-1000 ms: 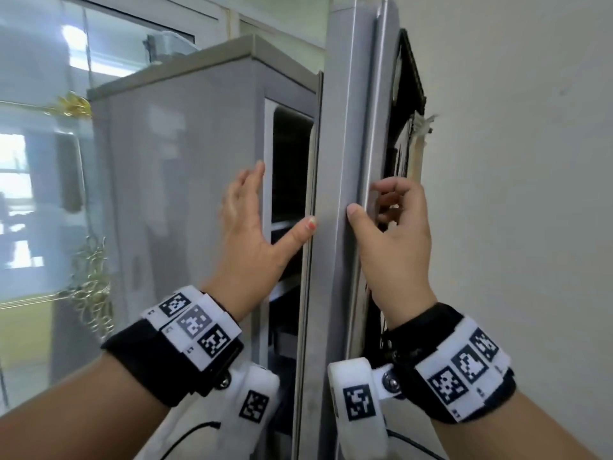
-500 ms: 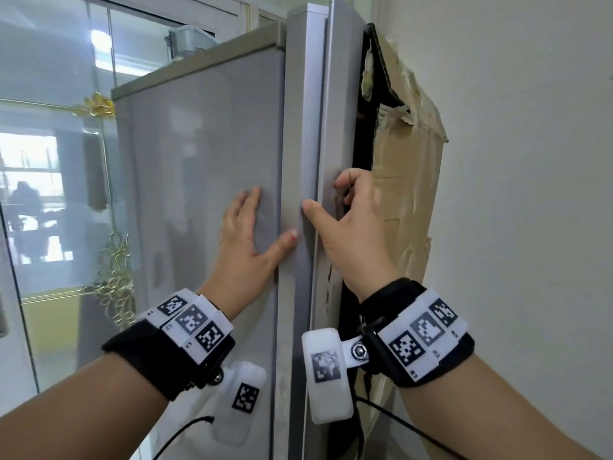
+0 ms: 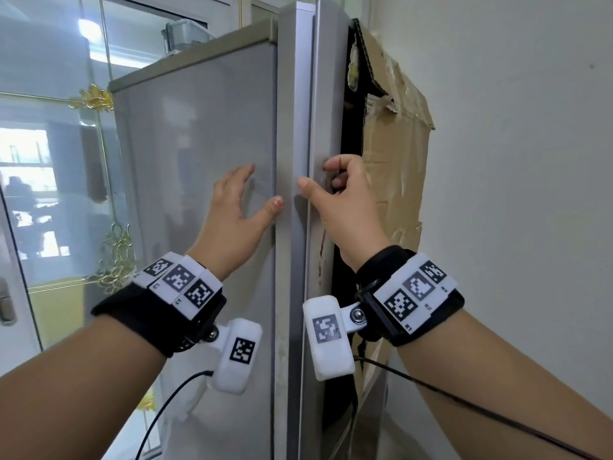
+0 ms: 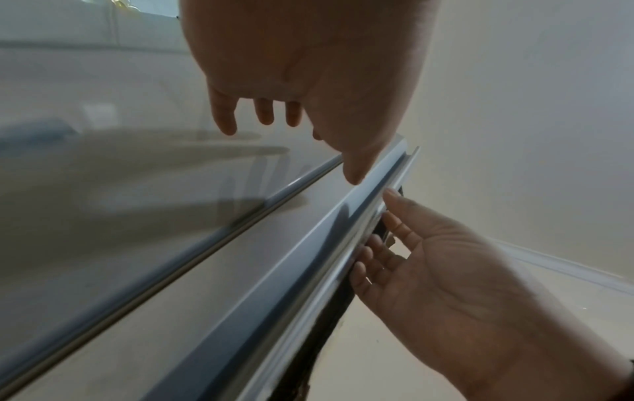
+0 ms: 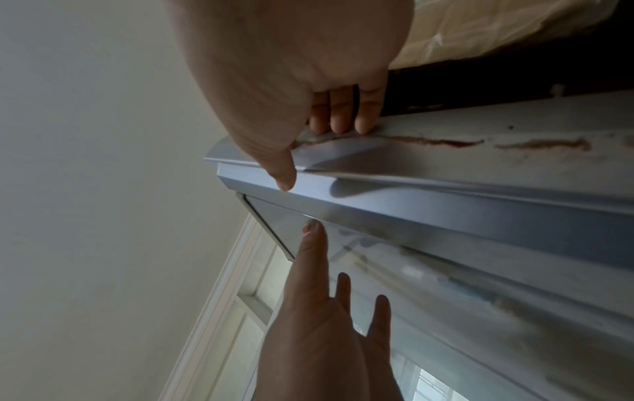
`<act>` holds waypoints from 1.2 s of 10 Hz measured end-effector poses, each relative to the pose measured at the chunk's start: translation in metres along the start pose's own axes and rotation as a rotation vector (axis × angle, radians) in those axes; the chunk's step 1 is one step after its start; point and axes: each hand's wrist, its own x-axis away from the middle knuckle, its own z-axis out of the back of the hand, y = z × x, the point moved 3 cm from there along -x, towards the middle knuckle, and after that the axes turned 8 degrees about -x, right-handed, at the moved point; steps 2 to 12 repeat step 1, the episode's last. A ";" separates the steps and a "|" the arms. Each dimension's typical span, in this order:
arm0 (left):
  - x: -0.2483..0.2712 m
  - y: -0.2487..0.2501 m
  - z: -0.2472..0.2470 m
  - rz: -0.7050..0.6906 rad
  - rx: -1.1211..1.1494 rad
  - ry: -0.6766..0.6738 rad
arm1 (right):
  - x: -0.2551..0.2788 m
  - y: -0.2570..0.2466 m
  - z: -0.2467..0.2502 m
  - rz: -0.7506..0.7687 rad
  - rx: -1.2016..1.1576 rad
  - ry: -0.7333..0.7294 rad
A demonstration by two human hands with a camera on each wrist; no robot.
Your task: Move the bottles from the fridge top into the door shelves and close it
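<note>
The grey fridge door (image 3: pixel 205 144) stands closed against the cabinet, and no bottles show in any view. My left hand (image 3: pixel 238 200) lies against the door front with straight, spread fingers, its thumb by the silver handle strip (image 3: pixel 295 94). My right hand (image 3: pixel 338 194) grips that strip's edge, thumb on the front and fingers curled behind it. The left wrist view shows the left hand (image 4: pixel 301 67) over the door (image 4: pixel 137 217) and the right hand (image 4: pixel 446 266) at the edge. In the right wrist view the right hand (image 5: pixel 291 67) pinches the edge above the left hand (image 5: pixel 319 339).
A clear plastic box (image 3: pixel 180 34) sits on the fridge top. Torn cardboard (image 3: pixel 394 161) is wedged between the fridge side and the white wall (image 3: pixel 514 161) on the right. A glass door with gold ornaments (image 3: pixel 49 161) is on the left.
The fridge door has swung shut: a second ago a gap showed the dark interior, and now none is visible. Both hands moved left with the door.
</note>
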 end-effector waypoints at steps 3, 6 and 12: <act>0.002 0.011 0.011 -0.031 0.049 0.010 | 0.002 -0.006 0.004 0.000 -0.048 0.017; 0.002 0.011 0.011 -0.031 0.049 0.010 | 0.002 -0.006 0.004 0.000 -0.048 0.017; 0.002 0.011 0.011 -0.031 0.049 0.010 | 0.002 -0.006 0.004 0.000 -0.048 0.017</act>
